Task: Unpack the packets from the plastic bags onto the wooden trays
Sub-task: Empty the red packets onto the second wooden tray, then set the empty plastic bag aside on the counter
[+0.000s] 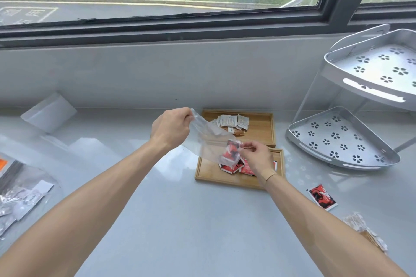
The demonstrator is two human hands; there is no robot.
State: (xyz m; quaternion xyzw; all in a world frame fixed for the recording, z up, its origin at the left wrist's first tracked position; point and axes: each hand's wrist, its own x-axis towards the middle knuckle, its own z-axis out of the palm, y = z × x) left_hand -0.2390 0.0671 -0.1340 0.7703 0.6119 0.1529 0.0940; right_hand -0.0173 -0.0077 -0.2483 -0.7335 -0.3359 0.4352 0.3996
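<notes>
My left hand pinches the top corner of a clear plastic bag and holds it up, tilted over the near wooden tray. Red packets sit in the bag's lower end. My right hand grips the bag's lower edge beside those packets. Several red packets lie on the near tray, partly hidden by my right hand. The far wooden tray holds several white packets.
One red packet lies loose on the grey counter right of the trays. A silver two-tier corner rack stands at the right. More plastic bags with packets lie at the left edge. A crumpled wrapper sits near right.
</notes>
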